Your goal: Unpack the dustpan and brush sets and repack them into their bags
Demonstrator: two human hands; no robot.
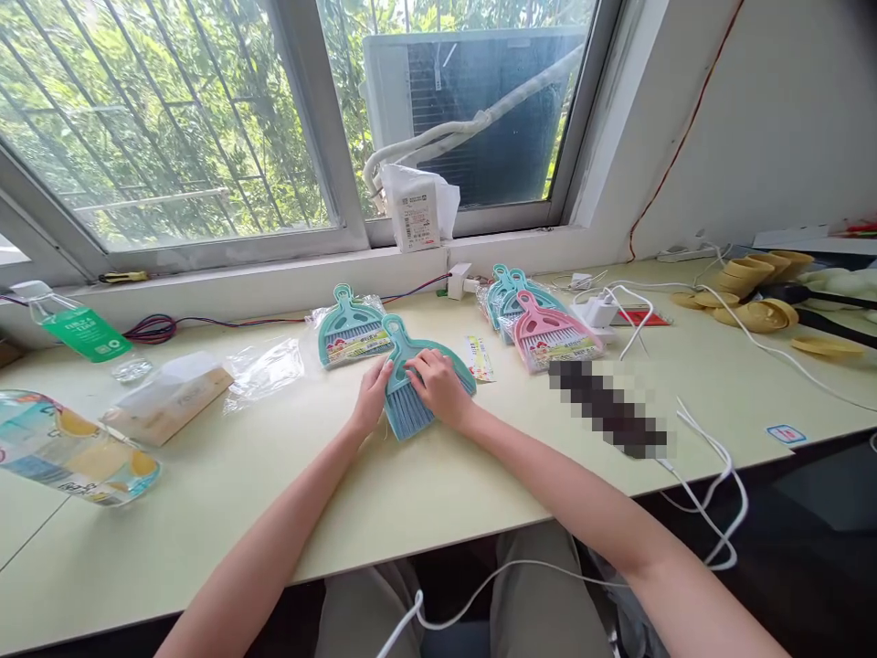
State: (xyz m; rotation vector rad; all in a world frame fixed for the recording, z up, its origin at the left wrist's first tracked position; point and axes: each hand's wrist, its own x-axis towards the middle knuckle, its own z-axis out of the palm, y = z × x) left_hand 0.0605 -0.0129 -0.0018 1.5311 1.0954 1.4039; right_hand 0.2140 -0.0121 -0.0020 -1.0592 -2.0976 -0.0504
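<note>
A teal dustpan (458,364) with a matching hand brush (409,411) nested on it lies near the middle of the table, its looped handle pointing away from me. My left hand (373,393) grips the left edge of the set, thumb on top. Over the brush's upper body rests my right hand (440,384), fingers curled onto it and the dustpan. Just behind on the left is another teal dustpan set (346,331) in clear wrapping. A small printed card (480,358) lies to the right of the held set.
Wrapped pink (544,324) and teal dustpan sets (503,288) lie at the back right. Clear plastic bags (267,370), a green-labelled bottle (86,329) and a large bottle (75,457) are on the left. White cables (726,457) and yellow cups (746,274) occupy the right.
</note>
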